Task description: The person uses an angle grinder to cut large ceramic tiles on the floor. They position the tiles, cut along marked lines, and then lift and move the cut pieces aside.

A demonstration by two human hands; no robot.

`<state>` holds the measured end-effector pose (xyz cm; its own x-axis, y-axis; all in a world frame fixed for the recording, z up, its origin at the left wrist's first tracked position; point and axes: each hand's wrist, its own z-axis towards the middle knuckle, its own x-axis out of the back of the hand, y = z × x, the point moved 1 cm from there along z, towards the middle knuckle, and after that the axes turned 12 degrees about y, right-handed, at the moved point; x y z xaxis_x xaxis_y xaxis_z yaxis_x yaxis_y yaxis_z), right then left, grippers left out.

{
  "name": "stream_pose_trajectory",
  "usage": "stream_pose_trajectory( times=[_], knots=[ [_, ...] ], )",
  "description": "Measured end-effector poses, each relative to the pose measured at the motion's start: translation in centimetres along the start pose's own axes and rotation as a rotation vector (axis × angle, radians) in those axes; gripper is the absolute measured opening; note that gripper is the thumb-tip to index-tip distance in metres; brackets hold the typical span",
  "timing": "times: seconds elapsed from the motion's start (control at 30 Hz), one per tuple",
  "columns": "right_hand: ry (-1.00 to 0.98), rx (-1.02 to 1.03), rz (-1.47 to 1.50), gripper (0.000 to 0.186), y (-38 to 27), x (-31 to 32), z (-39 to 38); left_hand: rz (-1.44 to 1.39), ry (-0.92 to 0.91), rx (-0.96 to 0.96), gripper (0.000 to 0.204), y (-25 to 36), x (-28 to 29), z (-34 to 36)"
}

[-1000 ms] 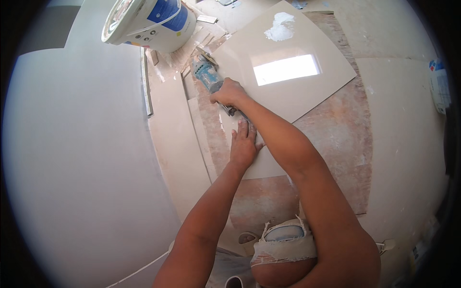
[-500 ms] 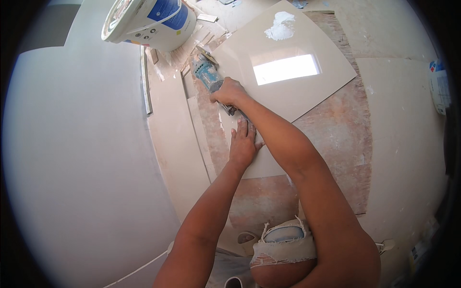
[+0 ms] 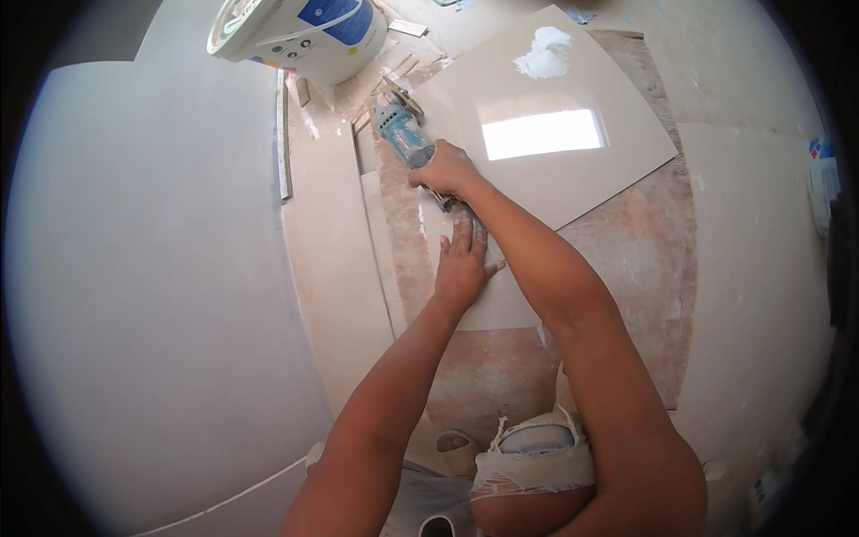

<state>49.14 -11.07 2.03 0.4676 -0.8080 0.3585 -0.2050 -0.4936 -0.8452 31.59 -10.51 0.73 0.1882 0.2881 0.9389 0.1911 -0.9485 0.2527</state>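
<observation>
My right hand (image 3: 450, 170) is wrapped round the body of a teal and grey angle grinder (image 3: 401, 134), which points away from me to the far left. Its disc (image 3: 404, 98) is at the left edge of a large glossy beige tile (image 3: 626, 125); whether it touches the tile I cannot tell. My left hand (image 3: 463, 268) lies flat with fingers spread on the near part of the tile, just behind the grinder's rear end. My right forearm crosses over the tile and hides some of it. A patch of white powder (image 3: 543, 54) lies on the tile's far part.
Under the tile is a worn, stained wooden board (image 3: 640, 259). A white bucket with a blue label (image 3: 344, 54) stands at the far left, near tile offcuts (image 3: 409, 29). A pale wall (image 3: 161, 268) rises on the left. Another white container (image 3: 821, 188) is at the right edge.
The whole view has shifted a little, so the tile, bucket and grinder appear slightly farther right. Both hands keep about the same places on the grinder and the tile.
</observation>
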Motion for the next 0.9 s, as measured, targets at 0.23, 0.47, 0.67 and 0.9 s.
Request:
stream_pose_trajectory(
  times=[0.23, 0.47, 0.67, 0.9],
  knots=[
    [-0.058, 0.023, -0.054, 0.083, -0.2, -0.1, 0.2, 0.020, -0.060, 0.015, 0.083, 0.2, 0.2, 0.2],
    [-0.015, 0.018, -0.008, 0.081, 0.0, -0.3, 0.3, 0.026, -0.069, 0.019, 0.087, 0.2, 0.3, 0.2],
    [0.010, 0.077, 0.032, 0.081, 0.3, 0.6, -0.5, -0.013, -0.029, 0.003, 0.088, 0.4, 0.6, 0.3],
    [0.102, 0.232, 0.196, 0.065, 0.6, 7.7, -4.9, -0.093, -0.081, 0.033, 0.097, 0.3, 2.4, 0.3]
  ],
)
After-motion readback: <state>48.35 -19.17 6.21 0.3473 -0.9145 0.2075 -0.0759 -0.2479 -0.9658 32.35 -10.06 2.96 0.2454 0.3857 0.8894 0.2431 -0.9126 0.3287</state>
